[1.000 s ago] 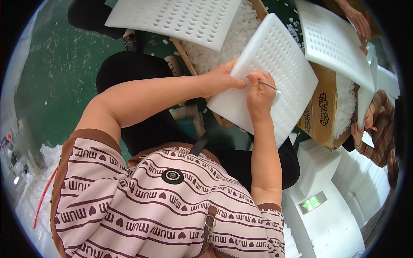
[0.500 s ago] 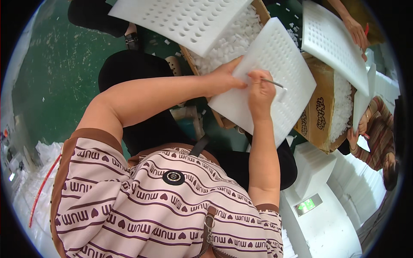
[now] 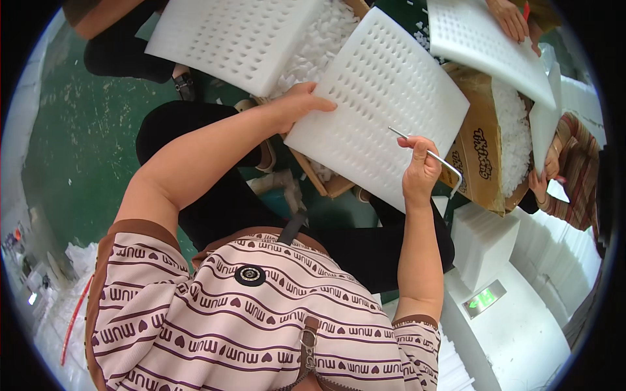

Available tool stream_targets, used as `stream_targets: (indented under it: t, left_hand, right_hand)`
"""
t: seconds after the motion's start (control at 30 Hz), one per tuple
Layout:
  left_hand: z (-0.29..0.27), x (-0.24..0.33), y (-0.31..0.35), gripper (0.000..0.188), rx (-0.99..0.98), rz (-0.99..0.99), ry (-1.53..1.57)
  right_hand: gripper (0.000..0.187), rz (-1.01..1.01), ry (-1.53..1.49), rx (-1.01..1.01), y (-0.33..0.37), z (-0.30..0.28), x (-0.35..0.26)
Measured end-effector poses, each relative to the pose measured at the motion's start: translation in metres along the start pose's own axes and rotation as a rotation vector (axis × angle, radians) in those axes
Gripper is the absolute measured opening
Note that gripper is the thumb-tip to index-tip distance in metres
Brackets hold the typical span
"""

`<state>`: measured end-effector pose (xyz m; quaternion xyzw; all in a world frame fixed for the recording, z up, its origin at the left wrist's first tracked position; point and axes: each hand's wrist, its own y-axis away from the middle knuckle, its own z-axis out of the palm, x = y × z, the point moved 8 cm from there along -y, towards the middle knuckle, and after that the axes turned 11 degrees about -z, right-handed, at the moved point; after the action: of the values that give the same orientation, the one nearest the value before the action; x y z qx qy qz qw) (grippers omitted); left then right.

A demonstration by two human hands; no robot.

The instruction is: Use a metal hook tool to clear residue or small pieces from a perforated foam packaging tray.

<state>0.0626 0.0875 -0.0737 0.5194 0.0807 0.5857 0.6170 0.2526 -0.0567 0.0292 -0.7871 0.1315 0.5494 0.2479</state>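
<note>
Left hand (image 3: 298, 109) gripping sheet (image 3: 385, 81), right hand (image 3: 420, 174) — 1 rod (image 3: 445, 163)

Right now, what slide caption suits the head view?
Left hand grips a dimpled white panel; right hand, a bent metal rod.

The place is a workshop for foam sheet work. Indicators: a scuffed green floor (image 3: 72, 156); a brown printed cardboard box (image 3: 479, 143) filled with small white foam pieces (image 3: 514, 140); a flat white foam board (image 3: 385, 85) with rows of dimple-like holes; a similar white perforated board (image 3: 479, 49) under a co-worker's hand (image 3: 510, 18); stepped white foam blocks (image 3: 479, 244); a rectangular green-arrow sign (image 3: 484, 299).
</note>
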Motion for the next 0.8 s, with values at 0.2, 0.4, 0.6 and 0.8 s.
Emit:
stream_targets:
  t: [0.2, 0.4, 0.6, 0.8]
  left_hand:
    - [0.004, -0.007, 0.005, 0.046, 0.005, -0.182, 0.06]
    - [0.008, -0.005, 0.006, 0.045, -0.057, -0.088, 0.006]
    - [0.014, -0.011, 0.009, 0.045, -0.002, -0.044, -0.024]
    - [0.013, -0.012, 0.008, 0.046, -0.019, -0.058, 0.014]
  right_hand:
    - [0.023, 0.141, -0.076, 0.009, 0.007, 0.02, 0.017]
    - [0.018, -0.028, 0.155, -0.144, 0.01, 0.033, 0.008]
    - [0.016, -0.395, 0.591, -0.248, 0.011, 0.061, -0.011]
    - [0.014, -0.145, 0.308, -0.269, 0.003, 0.049, 0.005]
